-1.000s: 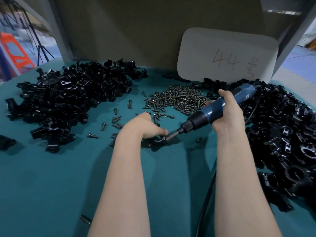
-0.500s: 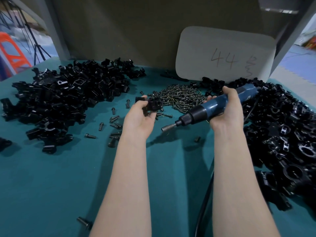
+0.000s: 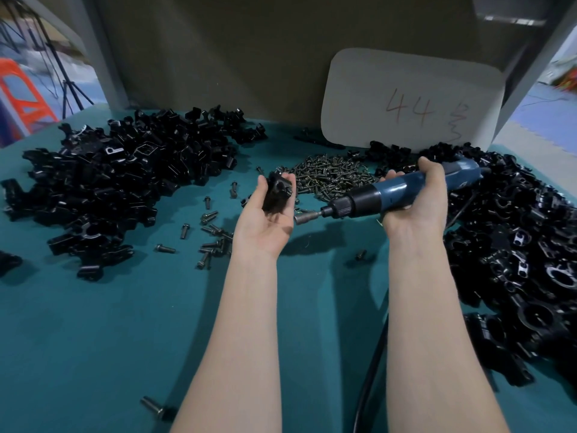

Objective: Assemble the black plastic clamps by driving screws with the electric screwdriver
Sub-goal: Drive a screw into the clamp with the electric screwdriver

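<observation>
Clamp [image 3: 278, 190] lies in the upturned left hand [image 3: 265, 217], fingers [image 3: 292, 182] curled loosely round it beside the screw pile [image 3: 331, 175], while the right hand [image 3: 415, 198] grips the electric screwdriver [image 3: 390, 193], its long axis pointing leftward, bit just short of that palm.

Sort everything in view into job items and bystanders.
Job: clamp in left hand; electric screwdriver in right hand; screw pile; left clamp heap; right clamp heap.
Lying about: white card marked 44; orange stool; tripod.
</observation>
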